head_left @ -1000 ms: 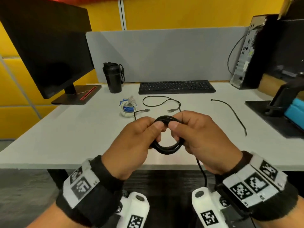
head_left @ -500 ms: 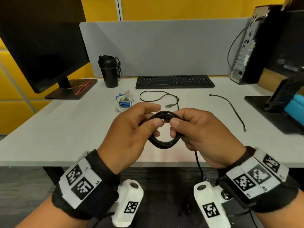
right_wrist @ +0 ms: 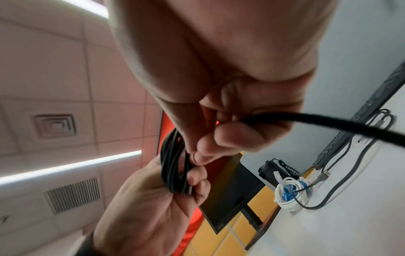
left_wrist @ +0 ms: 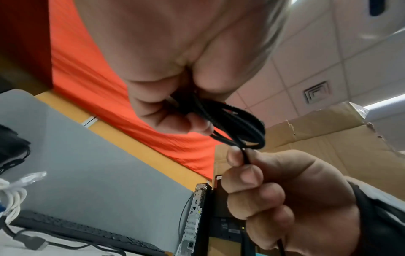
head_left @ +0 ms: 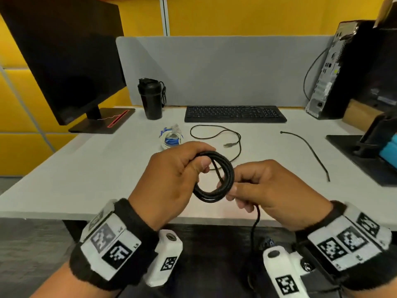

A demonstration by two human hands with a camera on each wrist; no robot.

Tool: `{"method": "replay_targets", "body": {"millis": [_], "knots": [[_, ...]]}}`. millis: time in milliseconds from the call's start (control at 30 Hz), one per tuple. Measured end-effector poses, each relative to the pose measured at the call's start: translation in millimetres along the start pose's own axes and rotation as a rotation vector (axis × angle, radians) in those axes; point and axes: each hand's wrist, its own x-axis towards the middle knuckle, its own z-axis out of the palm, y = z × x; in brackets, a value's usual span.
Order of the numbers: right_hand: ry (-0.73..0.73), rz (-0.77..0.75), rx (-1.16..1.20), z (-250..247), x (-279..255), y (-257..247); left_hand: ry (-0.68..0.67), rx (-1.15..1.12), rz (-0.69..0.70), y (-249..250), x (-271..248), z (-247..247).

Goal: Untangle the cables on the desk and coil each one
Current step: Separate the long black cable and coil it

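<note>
Table (head_left: 86,168): from the head view we see the whole pale top, which the wrist views show only in corners; on it stand a monitor (head_left: 64,61), a keyboard (head_left: 235,114) and a dark bottle (head_left: 152,98).
Loose cables: we see a thin dark cable (head_left: 217,134) looped in front of the keyboard, another thin dark cable (head_left: 311,151) lying apart to the right, and a white and blue bundle (head_left: 171,138) near the bottle.
Black cable coil (head_left: 214,179): we hold it in the air above the table's near edge; it is a round, braided, matte coil of several turns, with one strand crossing its opening.
Free tail (head_left: 255,222): we see it drop from our right hand below the table edge; the right wrist view shows it leaving the fingers as a thick strand.
Left hand (head_left: 171,179): our grip is clenched round the coil's upper left side; only the left wrist view shows the turns bunched between thumb and fingers.
Right hand (head_left: 275,190): our grip pinches the cable just beside the coil's right edge, thumb against forefinger, as the left wrist view shows close up.
</note>
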Motion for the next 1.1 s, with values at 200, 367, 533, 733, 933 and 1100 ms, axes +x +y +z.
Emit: {"method": "replay_targets", "body": {"millis": [200,367,533,733,933,1100], "knots": [[-0.066,0.024,0.069,10,3,0,-0.061,-0.275,-0.119,-3,-2,3],[0.464,-0.088,-0.148,8,1,-8,0.096,-0.125,-0.143,-12,-2,12],[0.439,-0.359,-0.594,30,-18,-21,0.136,-0.034,-0.109,-9,-6,27],[0.278,-0.115,-0.528,36,-13,-10,0.119,-0.637,-0.385,-2,-2,37],[0.250,0.122,0.325,19,-7,-23,0.011,-0.546,-0.268,-8,4,19],[0.126,0.153,0.470,-17,-5,-26,-0.035,-0.121,-0.083,-15,7,-1]]}}
